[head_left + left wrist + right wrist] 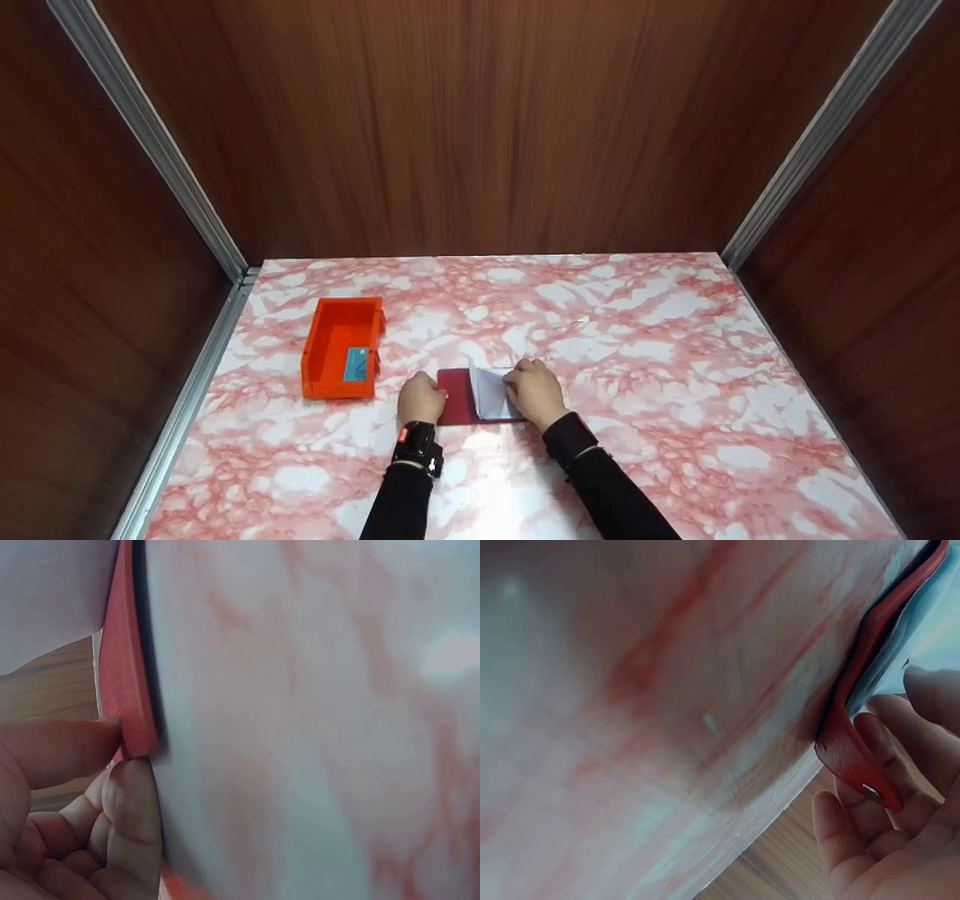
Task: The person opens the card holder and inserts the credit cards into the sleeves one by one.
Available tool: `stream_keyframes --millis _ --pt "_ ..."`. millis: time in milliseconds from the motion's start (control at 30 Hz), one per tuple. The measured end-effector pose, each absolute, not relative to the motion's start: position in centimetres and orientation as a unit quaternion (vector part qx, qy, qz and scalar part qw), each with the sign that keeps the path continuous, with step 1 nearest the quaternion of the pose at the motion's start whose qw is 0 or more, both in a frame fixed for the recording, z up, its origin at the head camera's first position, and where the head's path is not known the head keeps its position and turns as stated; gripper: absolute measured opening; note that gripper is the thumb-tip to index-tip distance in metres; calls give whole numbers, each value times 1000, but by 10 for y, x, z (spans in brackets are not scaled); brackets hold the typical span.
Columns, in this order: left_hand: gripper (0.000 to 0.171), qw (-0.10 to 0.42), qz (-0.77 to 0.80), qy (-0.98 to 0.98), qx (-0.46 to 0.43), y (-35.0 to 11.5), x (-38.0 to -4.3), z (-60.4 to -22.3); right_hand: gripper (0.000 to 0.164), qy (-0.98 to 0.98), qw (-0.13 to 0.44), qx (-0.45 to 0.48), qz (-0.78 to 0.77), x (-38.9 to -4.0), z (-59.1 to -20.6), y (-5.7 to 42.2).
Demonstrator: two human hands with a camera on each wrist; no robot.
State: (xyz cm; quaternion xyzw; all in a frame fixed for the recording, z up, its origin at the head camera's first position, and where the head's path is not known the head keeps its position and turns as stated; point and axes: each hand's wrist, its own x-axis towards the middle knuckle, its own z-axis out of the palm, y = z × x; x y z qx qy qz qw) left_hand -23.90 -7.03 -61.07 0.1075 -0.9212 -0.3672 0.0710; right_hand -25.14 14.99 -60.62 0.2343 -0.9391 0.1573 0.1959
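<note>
A red card holder (456, 397) lies spread out on the table, its pale translucent sleeves (491, 394) standing partly raised in the middle. My left hand (422, 397) pinches the left edge of the cover between thumb and fingers, as the left wrist view shows at the red corner (133, 690). Over the right half, my right hand (538, 391) grips the sleeves, thumb on their face. In the right wrist view a red strap (859, 769) with a metal snap sticks out beside the curled fingers. The right end of the holder is mostly hidden under that hand.
An orange bin (337, 391) stands to the left of the hands, with a blue card (355, 364) lying inside it. The table (637, 337) has a red-and-white marbled top. Brown wood-grain panels (480, 135) enclose it at the back and on both sides.
</note>
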Motion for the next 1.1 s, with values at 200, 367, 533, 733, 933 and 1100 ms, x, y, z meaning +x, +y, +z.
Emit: stream_keyframes --millis 200,367,533,733,933,1100 --pt "15 63 -372 -919 114 -70 -239 -610 8 -937 209 227 164 -252 -607 148" --pt "15 61 -376 -918 113 -71 -239 -610 8 -941 193 220 167 -252 -606 148" --pt "15 56 -377 -917 113 -71 -240 -610 8 -943 191 218 164 -252 -606 146" --pt "15 63 -376 -917 115 -71 -239 -609 6 -941 191 223 168 -252 -602 139" --pt "15 79 -374 -918 109 -70 -239 -609 6 -933 200 239 177 -252 -597 125" --pt "10 78 -373 -918 107 -70 -238 -609 7 -922 218 261 184 -255 -596 111"
